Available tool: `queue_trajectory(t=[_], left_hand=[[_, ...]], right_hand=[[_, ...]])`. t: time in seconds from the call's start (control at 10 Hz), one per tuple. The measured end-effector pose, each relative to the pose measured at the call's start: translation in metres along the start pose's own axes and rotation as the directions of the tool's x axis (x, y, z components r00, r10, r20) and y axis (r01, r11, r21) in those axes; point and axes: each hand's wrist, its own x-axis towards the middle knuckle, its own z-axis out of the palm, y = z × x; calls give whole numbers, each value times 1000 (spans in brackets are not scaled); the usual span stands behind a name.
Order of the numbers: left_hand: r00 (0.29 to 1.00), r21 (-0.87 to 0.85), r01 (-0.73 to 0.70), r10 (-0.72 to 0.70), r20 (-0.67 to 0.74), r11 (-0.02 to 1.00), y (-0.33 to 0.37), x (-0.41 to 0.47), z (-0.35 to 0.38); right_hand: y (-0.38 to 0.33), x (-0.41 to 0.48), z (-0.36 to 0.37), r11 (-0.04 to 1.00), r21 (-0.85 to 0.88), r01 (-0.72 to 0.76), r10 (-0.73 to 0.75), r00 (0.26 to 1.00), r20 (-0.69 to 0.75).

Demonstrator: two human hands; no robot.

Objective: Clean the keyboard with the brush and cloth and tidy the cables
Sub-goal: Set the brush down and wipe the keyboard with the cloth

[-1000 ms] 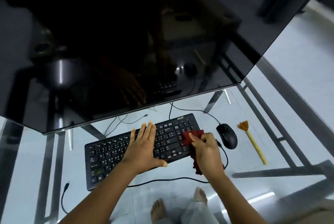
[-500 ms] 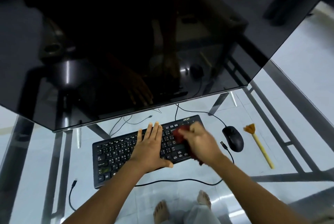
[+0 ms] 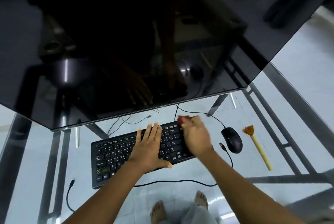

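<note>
The black keyboard [image 3: 115, 158] lies on the glass worktop [image 3: 298, 133] under both hands. The left hand [image 3: 148, 147] rests flat on the middle keys, fingers straight and together, thumb spread along the near edge, holding nothing. The right hand [image 3: 196, 137], blurred, sits over the keyboard's far right corner with its fingers bunched around a red cloth [image 3: 181, 119], which shows just past the fingertips.

Just right of the right hand a small plug [image 3: 222, 146] lies between the keyboard and a black mouse [image 3: 231, 139]. Farther right, apart from the mouse, lies the brush [image 3: 258, 149], with its bristles away from the person. A black cable [image 3: 180, 181] runs along the near side of the keyboard, beneath both forearms. Left of the left forearm a loose cable [image 3: 69, 196] curls on the glass. Beyond the fingertips a dark monitor [image 3: 126, 43] reflects both hands. Bare feet [image 3: 158, 211] show through the glass below the forearms.
</note>
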Motion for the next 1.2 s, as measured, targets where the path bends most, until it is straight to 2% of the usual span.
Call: queue_trajectory(t=[0.1,0.2,0.3,0.4,0.5,0.6,0.7,0.8,0.9,1.0,1.1,1.2], left_hand=[[1000,-1,-4,4,4,1000,0,0,-1],[1000,2,-6,6,6,1000,0,0,-2],[1000,-7,-11,11,0,1000,0,-1,-2],[1000,-8,-15,14,-8,1000,-2,-1,0],[999,-10,-27,26,-18,1000,-3,-2,1],[998,-6,-34,34,-60,999,-9,-4,5],[996,-7,-29,28,-90,1000,-17,-7,7],[993,-15,-51,49,-108,999,-15,-6,6],[994,-30,-57,54,-99,998,-13,0,9],[996,-9,-35,34,-88,999,-13,-4,10],[996,-7,-46,46,-75,999,-13,-3,10],[995,-7,-60,60,-78,998,-12,-1,9]], right_hand=[[-26,-16,-12,978,-29,206,-203,975,93],[-3,7,-29,998,0,-61,61,997,-49],[-11,6,-28,988,-153,-7,7,1000,1],[-20,-8,-21,915,-151,375,-346,919,187],[5,9,-31,992,-107,64,-58,996,65],[-4,1,-35,991,-122,-59,61,998,12],[-34,-35,-25,979,-39,198,-181,947,264],[-11,-29,-33,997,71,-11,3,993,116],[-9,-26,-44,968,187,-168,173,985,-8],[-37,-55,-31,975,162,-151,106,961,257],[-26,-55,-32,928,263,-266,195,944,267],[-9,-45,-45,742,512,-432,458,885,83]])
